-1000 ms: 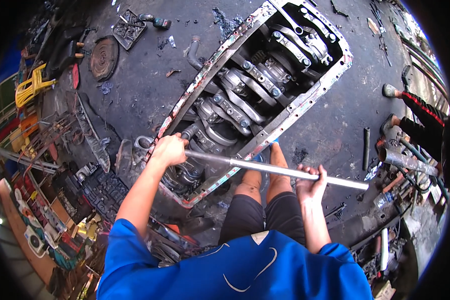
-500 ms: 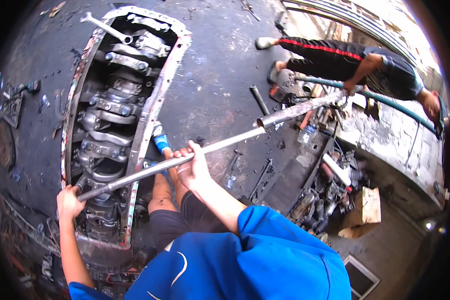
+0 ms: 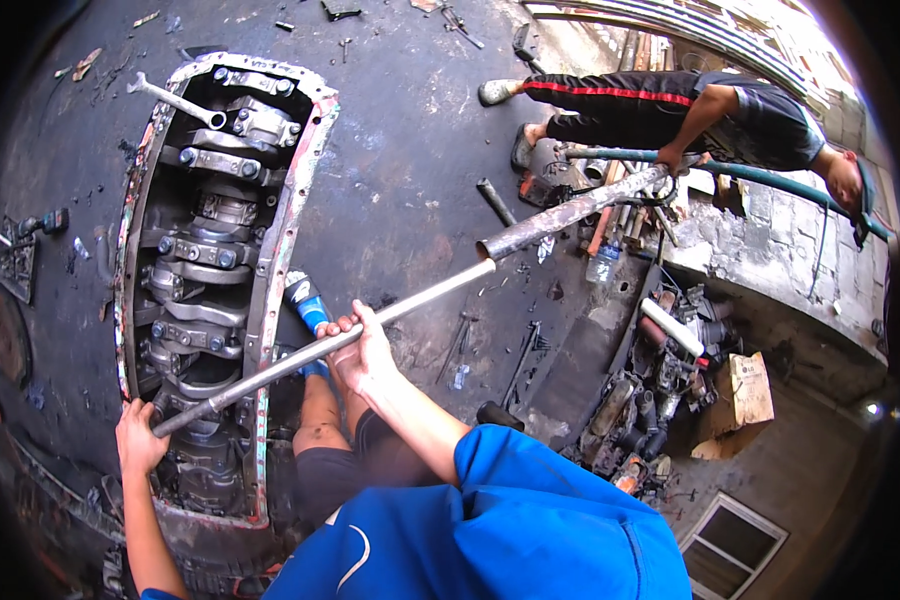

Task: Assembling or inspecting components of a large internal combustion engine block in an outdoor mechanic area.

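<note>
A long steel wrench bar (image 3: 410,302) runs from the open engine block (image 3: 285,210) up to the right, sleeved by a thicker rusty pipe (image 3: 570,215). My left hand (image 3: 138,440) grips the bar's lower end at the crankshaft caps (image 3: 195,250). My right hand (image 3: 358,345) is closed around the bar's middle. Another person (image 3: 690,115) at the upper right holds the far end of the pipe with one hand. My bent legs and a blue sandal (image 3: 305,300) lie beside the block.
A spanner (image 3: 175,100) rests on the block's top end. Loose tools, bolts and a short pipe (image 3: 495,200) lie on the oily floor. Engine parts and a cardboard box (image 3: 745,390) pile up at the right, beside a concrete ledge.
The view has swung further right since a second ago, bringing the other person and the pipe extension into sight. Both my hands keep their grip on the bar.
</note>
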`<state>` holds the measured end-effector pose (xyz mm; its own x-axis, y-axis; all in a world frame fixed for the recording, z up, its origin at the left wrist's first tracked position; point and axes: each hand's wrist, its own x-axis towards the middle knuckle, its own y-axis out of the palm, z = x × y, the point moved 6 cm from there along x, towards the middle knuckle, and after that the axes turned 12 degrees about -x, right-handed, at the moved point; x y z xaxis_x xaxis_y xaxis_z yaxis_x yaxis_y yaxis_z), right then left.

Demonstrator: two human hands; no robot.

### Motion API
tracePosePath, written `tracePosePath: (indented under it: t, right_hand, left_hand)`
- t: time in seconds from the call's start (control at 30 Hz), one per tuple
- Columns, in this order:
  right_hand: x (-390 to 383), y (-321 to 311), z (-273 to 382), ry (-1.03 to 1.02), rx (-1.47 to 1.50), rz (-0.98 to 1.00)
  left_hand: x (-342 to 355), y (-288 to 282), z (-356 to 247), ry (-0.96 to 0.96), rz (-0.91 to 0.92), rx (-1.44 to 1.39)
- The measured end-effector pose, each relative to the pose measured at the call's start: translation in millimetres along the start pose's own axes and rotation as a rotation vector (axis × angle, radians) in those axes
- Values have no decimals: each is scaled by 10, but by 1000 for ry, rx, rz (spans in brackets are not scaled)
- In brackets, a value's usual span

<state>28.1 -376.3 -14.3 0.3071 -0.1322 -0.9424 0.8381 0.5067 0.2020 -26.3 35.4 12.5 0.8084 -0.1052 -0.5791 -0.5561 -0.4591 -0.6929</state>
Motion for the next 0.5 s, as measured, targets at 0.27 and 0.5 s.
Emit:
tracePosePath:
  t: [0.27,0.5]
  right_hand:
    - [37,7,-122,5,-41,33]
    - [9,-13,-114,-30,-68,39]
  left_hand:
    - [-120,18,168,22,-60,-6]
    - [-101,38,163,44,-83,-22]
